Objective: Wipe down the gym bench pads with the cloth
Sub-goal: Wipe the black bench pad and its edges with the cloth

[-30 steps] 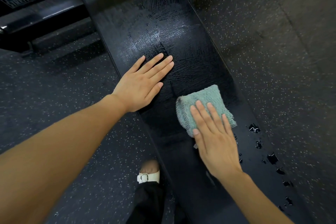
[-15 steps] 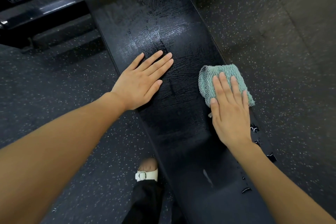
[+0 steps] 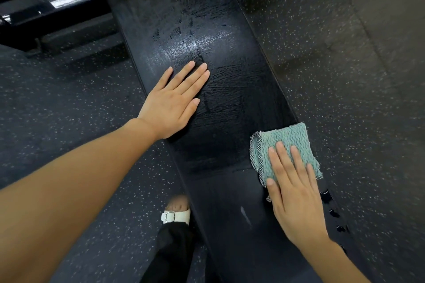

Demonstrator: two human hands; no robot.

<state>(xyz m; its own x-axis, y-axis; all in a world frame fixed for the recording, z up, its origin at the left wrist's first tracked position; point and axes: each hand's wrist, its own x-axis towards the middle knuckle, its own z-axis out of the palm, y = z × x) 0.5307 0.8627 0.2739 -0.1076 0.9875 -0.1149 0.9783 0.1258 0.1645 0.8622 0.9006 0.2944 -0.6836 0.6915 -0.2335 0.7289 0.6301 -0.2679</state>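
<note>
A long black bench pad (image 3: pixel 230 103) runs from the top centre down to the bottom right, with wet streaks across its upper half. A folded teal cloth (image 3: pixel 285 142) lies on the pad's right edge. My right hand (image 3: pixel 294 197) presses flat on the cloth's near part with straight fingers. My left hand (image 3: pixel 174 103) rests flat on the pad's left side, fingers straight and together, holding nothing. Water drops (image 3: pixel 331 211) bead on the pad's right edge just below the cloth.
Speckled dark rubber floor (image 3: pixel 333 64) lies on both sides of the bench. A black machine frame (image 3: pixel 57 14) with a white label stands at the top left. My foot in a white sandal (image 3: pixel 176 215) stands on the floor by the bench's left side.
My right hand has slid the cloth back along the pad's right edge towards me, after pushing it up and right half a second before. My left hand stayed in place.
</note>
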